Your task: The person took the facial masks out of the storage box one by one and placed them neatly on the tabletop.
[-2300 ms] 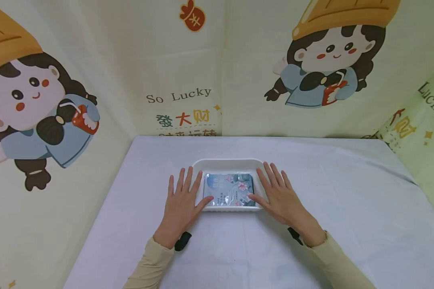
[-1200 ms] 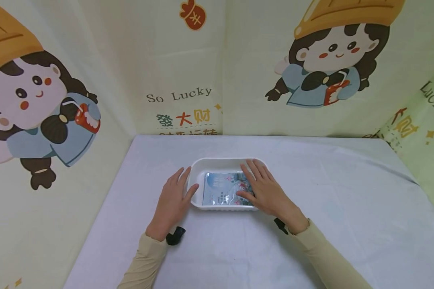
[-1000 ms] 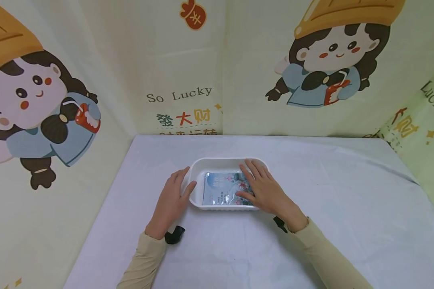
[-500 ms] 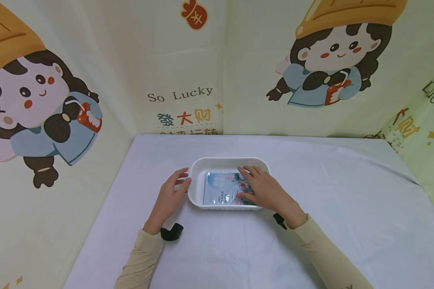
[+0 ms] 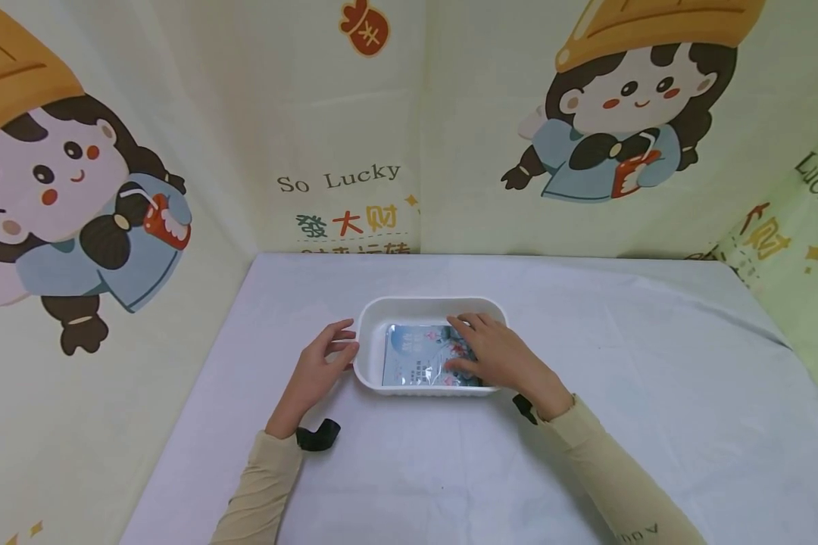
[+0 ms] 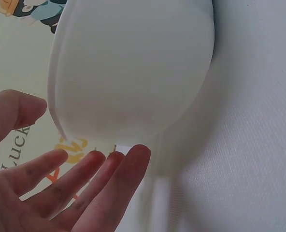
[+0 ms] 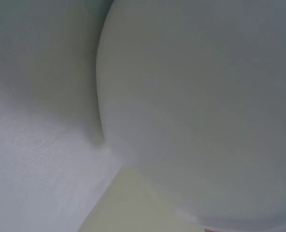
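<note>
White cloth (image 5: 654, 416); left fingers (image 6: 119, 188) parted beside 1 tray (image 5: 371, 356), right fingers (image 5: 460, 328) parted over packet (image 5: 409, 356).

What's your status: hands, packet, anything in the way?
Left hand at tray's left end, contact unclear. Right hand over tray's right end. Packet flat inside tray. In the way: right hand, hiding packet's right end.

I count two hands, one left hand (image 5: 316, 371) and one right hand (image 5: 501, 356). Between them I have one tray (image 5: 369, 363), and in it one packet (image 5: 414, 357) shows, partly under the right hand. Behind the hands I get two sleeves (image 5: 262, 484) and two black pieces (image 5: 320, 435); beneath, one table (image 5: 654, 363); beyond, two large cartoon figures (image 5: 634, 113).
</note>
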Motion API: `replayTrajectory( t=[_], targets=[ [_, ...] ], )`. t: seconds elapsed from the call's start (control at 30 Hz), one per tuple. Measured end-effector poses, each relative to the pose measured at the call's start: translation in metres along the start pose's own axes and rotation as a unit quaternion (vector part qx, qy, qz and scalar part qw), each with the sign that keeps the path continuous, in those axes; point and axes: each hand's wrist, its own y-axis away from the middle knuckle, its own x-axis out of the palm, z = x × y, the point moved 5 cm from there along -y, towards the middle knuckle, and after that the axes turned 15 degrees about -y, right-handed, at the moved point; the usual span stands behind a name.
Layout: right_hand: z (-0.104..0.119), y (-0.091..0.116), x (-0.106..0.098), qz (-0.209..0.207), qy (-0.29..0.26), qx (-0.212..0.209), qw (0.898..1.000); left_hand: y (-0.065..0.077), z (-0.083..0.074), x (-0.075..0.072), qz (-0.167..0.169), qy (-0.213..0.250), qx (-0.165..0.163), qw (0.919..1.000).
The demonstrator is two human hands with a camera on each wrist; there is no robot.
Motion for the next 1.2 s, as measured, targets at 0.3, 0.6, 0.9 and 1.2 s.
replayTrajectory(
  t=[0.3,0.6,0.9,1.2],
  targets=[
    [-0.003,-0.006,0.003,0.015,0.006,-0.001,1.0,-0.001,0.005,0.004,0.026,0.046,-0.015,0.9985],
    [-0.004,-0.01,0.006,0.023,0.014,0.002,1.0,0.0,0.007,0.006,0.053,0.081,-0.023,0.9951],
    [0.001,-0.012,0.001,-0.01,-0.001,-0.02,1.0,0.0,0.008,0.007,0.056,0.09,-0.025,0.9941],
    [-0.005,-0.019,0.001,0.006,-0.078,0.004,0.997,-0.001,0.009,0.008,0.059,0.104,-0.021,0.9926]
  ],
)
